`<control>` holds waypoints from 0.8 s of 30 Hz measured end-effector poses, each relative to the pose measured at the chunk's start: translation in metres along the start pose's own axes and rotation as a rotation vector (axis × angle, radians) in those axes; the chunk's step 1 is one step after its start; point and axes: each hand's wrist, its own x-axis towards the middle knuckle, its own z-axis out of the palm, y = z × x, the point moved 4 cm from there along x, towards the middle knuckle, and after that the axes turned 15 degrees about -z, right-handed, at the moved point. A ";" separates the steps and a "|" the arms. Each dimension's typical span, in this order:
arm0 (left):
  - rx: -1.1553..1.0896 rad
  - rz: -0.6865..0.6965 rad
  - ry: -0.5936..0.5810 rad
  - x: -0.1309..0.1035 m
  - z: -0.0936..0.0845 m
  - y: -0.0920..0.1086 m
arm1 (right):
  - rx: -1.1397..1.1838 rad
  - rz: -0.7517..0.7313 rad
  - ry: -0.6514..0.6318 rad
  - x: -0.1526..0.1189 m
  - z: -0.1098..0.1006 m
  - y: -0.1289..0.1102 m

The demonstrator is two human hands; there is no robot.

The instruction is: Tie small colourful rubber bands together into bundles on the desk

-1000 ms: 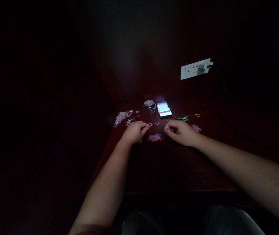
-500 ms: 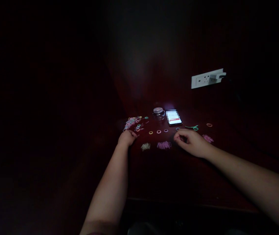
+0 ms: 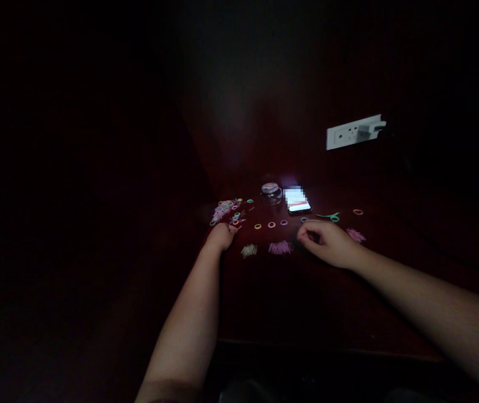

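My left hand (image 3: 222, 235) is closed beside the mixed pile of small coloured bands (image 3: 223, 209), a thin light band showing at its fingertips. My right hand (image 3: 321, 240) has its fingers curled together near a blue ring (image 3: 304, 220); whatever they hold is too small or hidden to make out. Between the hands lie a yellow ring (image 3: 257, 226), a pink ring (image 3: 271, 225) and a purple ring (image 3: 284, 223). Nearer me are a pale yellow pile of bands (image 3: 249, 251) and a purple pile (image 3: 280, 247). Pink bands (image 3: 356, 235) lie just beyond my right wrist.
A lidded clear jar (image 3: 271, 193) stands beside a lit phone (image 3: 297, 199) at the back. Green scissors (image 3: 334, 218) and an orange ring (image 3: 357, 212) lie to the right. A wall socket (image 3: 352, 133) holds a plug. The dark red table (image 3: 298, 313) ends near me.
My left hand has turned slightly, and the thin band at its fingertips shows more clearly. My right hand keeps its curled pose. The whole view has shifted a little.
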 end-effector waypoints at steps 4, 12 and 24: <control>-0.033 0.012 -0.013 0.001 0.002 0.000 | 0.016 0.024 -0.007 0.000 0.000 0.000; -0.133 0.104 0.030 -0.015 -0.001 0.017 | 0.049 0.042 -0.010 0.000 0.001 -0.001; -0.273 0.730 -0.191 -0.105 0.025 0.102 | 0.111 0.011 0.091 0.003 0.000 -0.008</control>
